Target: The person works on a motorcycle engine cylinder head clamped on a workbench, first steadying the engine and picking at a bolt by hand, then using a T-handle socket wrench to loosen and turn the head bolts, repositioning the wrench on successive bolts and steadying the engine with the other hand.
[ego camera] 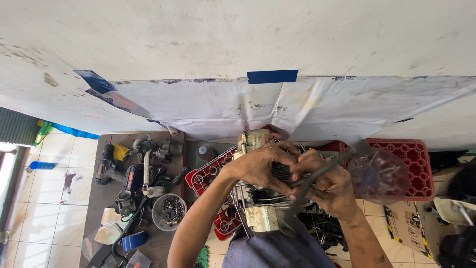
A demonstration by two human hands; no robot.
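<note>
Engine block resting on red crate, near middle of view, just above lap. Left hand clamped over top of block, fingers curled round finned part, grip closed on it. Right hand closed round dark rod-like tool, tip directed down into block beside left fingers.

For clean work at this step:
- Keep left hand pressing block firm against crate; no rocking.
- Hold tool in line with its seat; avoid prying sideways against fins.
- Keep left fingertips clear of tool tip, since both hands nearly touching.
- Apply force steadily, not in jerks; block sits on uneven crate grid.

Hidden or unclear:
- Tool tip and point of contact covered by both hands; kind of tool not certain.
- Lower face of block cut off by clothing at bottom edge.
- Clear plastic bottle half at right blurs crate behind it.
- Small parts in round tub on table too small to identify.
- Drill and loose engine parts at left, well apart from hands.
</note>
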